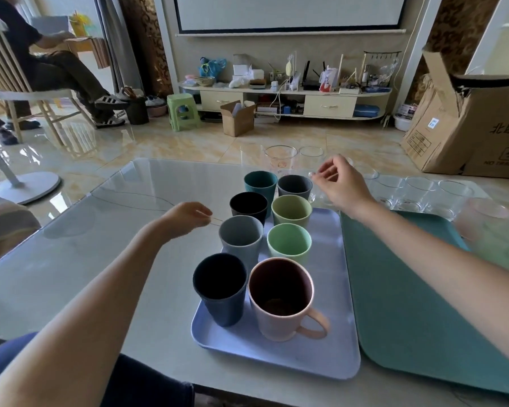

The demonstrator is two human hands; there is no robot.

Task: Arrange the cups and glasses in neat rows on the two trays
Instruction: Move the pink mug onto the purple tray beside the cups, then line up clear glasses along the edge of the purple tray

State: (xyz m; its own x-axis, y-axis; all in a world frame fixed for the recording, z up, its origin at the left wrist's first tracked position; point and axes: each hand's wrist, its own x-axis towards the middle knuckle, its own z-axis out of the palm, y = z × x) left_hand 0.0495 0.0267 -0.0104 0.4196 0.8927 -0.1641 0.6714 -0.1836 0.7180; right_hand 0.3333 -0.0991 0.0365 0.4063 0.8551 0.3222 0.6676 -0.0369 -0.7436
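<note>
A lavender tray (323,277) holds several cups in two columns: teal (260,183), dark grey (295,188), black (248,205), olive (291,211), grey-blue (241,236), mint (289,242), navy (219,286) and a pink mug (281,298). To its right lies a green tray (409,304) with its near part bare. Clear glasses (281,158) stand behind the cups, and more clear glasses (417,192) line the green tray's far edge. My left hand (188,215) hovers empty, loosely curled, left of the grey-blue cup. My right hand (341,183) hangs empty, fingers apart, beyond the dark grey cup.
Frosted pink (482,218) and greenish (506,248) glasses stand at the table's right edge. The glass-topped table (100,245) stretches left of the trays. Beyond it are a cardboard box (465,127), a TV cabinet (285,101) and a seated person (41,63) at far left.
</note>
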